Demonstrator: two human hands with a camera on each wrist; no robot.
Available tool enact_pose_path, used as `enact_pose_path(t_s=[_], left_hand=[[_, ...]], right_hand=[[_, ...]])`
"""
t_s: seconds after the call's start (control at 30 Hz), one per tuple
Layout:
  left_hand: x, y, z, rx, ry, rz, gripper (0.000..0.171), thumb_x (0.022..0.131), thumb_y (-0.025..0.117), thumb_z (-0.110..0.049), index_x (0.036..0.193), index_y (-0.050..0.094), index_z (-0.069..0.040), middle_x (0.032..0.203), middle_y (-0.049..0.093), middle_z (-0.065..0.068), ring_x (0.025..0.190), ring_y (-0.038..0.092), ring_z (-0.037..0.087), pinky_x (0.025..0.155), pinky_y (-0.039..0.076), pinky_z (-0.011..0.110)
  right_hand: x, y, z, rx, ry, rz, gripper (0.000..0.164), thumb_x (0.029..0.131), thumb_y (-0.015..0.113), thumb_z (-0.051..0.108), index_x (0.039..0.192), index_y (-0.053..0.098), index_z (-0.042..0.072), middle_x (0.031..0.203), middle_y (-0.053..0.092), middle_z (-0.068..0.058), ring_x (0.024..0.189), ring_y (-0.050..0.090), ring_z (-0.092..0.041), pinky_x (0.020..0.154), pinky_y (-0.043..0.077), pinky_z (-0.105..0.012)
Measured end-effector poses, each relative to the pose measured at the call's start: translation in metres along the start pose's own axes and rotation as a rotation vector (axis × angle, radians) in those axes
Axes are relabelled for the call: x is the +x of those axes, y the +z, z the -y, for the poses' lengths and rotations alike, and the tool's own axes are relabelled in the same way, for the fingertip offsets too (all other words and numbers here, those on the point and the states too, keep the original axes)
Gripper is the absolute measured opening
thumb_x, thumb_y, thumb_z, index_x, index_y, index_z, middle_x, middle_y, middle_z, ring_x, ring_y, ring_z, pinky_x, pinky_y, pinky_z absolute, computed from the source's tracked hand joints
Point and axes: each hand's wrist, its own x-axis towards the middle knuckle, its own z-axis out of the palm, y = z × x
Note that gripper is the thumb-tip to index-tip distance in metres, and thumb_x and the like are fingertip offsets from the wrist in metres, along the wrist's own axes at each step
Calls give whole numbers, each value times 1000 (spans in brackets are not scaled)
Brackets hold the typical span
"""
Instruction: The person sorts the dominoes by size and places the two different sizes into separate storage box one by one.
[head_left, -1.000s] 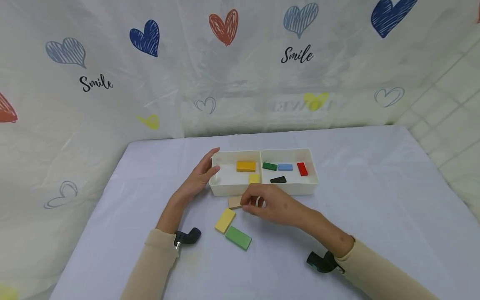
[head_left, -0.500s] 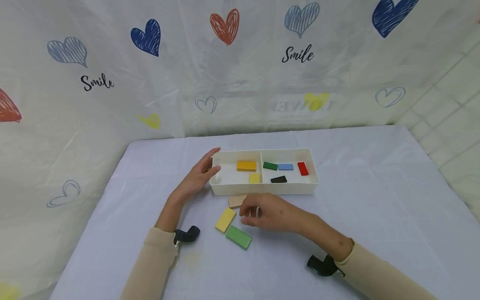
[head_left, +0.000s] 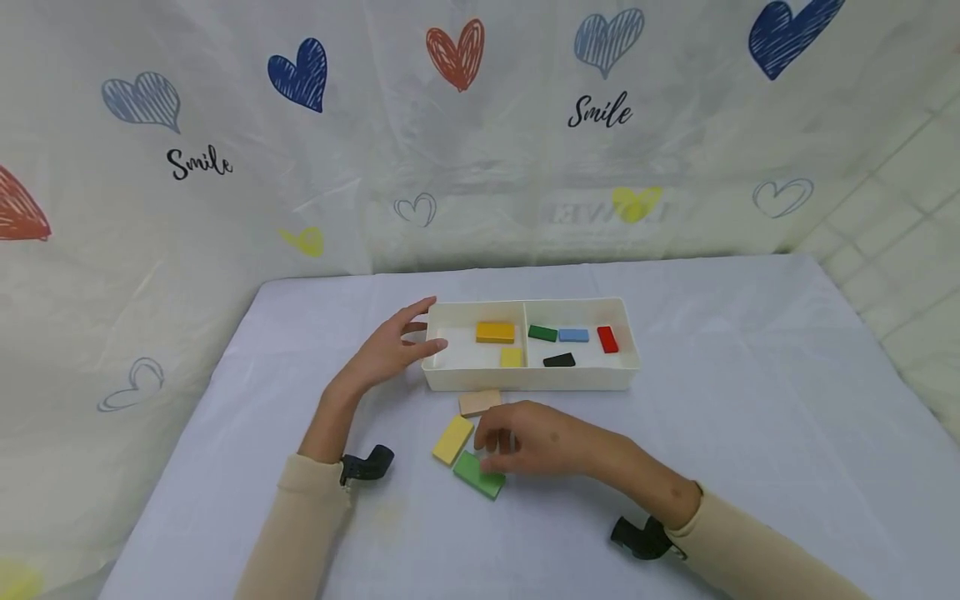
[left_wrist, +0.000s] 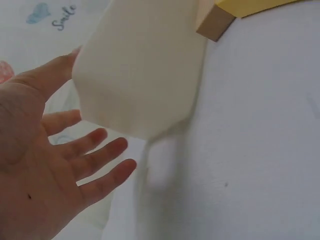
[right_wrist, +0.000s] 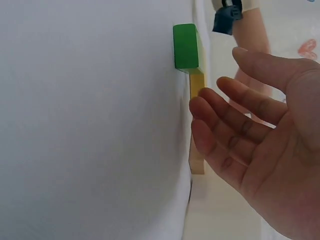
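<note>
My left hand [head_left: 381, 354] is at the left end of a white two-compartment box [head_left: 532, 380], its thumb over the rim. In the left wrist view, its fingers are spread beside the box's end wall [left_wrist: 135, 75]. Before the box, a beige block [head_left: 478, 402], a yellow block [head_left: 453, 440] and a green block [head_left: 471, 473] form a bent row on the cloth. My right hand [head_left: 543, 437] hovers over the row's right side, thumb overlapping the green block. The right wrist view shows this hand [right_wrist: 280, 130] with fingers loosely bent and nothing held.
In the box's left compartment lie an orange-yellow block [head_left: 495, 332] and a yellow block [head_left: 512, 357]. The right compartment holds dark green [head_left: 542, 333], blue [head_left: 573, 335], red [head_left: 607, 339] and black [head_left: 558, 360] blocks. A heart-patterned curtain [head_left: 495, 150] hangs behind the table.
My right hand has come away from the box and beige block, down toward the green block. My left hand's fingers have spread and loosened at the box's end. The blocks have stayed put.
</note>
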Motion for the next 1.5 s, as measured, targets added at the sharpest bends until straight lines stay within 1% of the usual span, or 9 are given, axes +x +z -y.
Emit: enact_pose_path(t_s=[0.2,0.37,0.47,0.6,0.73,0.87,1.03,1.33,1.5], left_hand=[[-6,-8,-6,4,-8,112,103,87,84,-45,166,20,-34,174,23,-5,151,45,28,114,48,54],[-5,-9,-7,-30,10,147,111,83,89,-36,168,16,-29,175,20,-5,152,43,28,115,47,52],[-4,-9,-6,-50,19,159,114,83,89,-32,168,13,-26,174,21,-4,152,43,29,112,49,51],[-2,-7,-6,-64,13,163,117,83,90,-31,169,10,-24,173,23,-2,152,43,31,109,53,50],[0,-5,-7,-71,-6,155,120,82,90,-35,169,8,-29,174,21,-2,155,38,32,111,52,52],[1,-2,-8,-56,-20,134,119,82,90,-40,168,8,-32,174,18,-3,157,34,31,115,47,56],[2,0,-10,-40,-27,114,119,82,89,-42,168,8,-33,174,17,2,158,33,31,118,42,59],[-3,1,-9,-50,-35,114,118,81,90,-41,166,8,-42,176,14,5,159,31,33,118,42,59],[-5,2,-6,-54,-37,120,118,81,90,-41,167,9,-41,176,14,2,159,31,33,118,43,59]], right_hand=[[1,4,0,-23,27,36,27,89,84,34,112,71,26,92,66,15,88,62,-9,79,54,-20],[1,5,1,-52,9,56,32,87,86,34,113,70,25,92,66,13,86,61,-9,79,53,-20],[1,6,1,-72,2,69,35,86,87,34,113,68,24,91,66,12,84,60,-7,78,52,-20],[2,8,3,-104,1,76,41,84,89,35,116,66,24,90,64,13,82,58,-5,77,51,-20],[3,9,4,-116,15,80,45,83,90,34,121,66,23,90,63,13,82,57,-5,77,50,-20],[3,10,4,-133,25,80,44,84,89,30,121,66,25,93,62,14,84,57,-5,78,51,-20],[2,9,5,-171,5,69,40,86,88,26,120,67,26,98,61,16,89,57,-4,83,52,-20],[3,12,6,-187,-13,69,39,83,90,29,116,69,27,103,62,17,91,58,-1,88,53,-21],[4,15,4,-204,-11,70,34,84,89,27,113,71,27,99,61,16,90,57,-2,86,51,-21]])
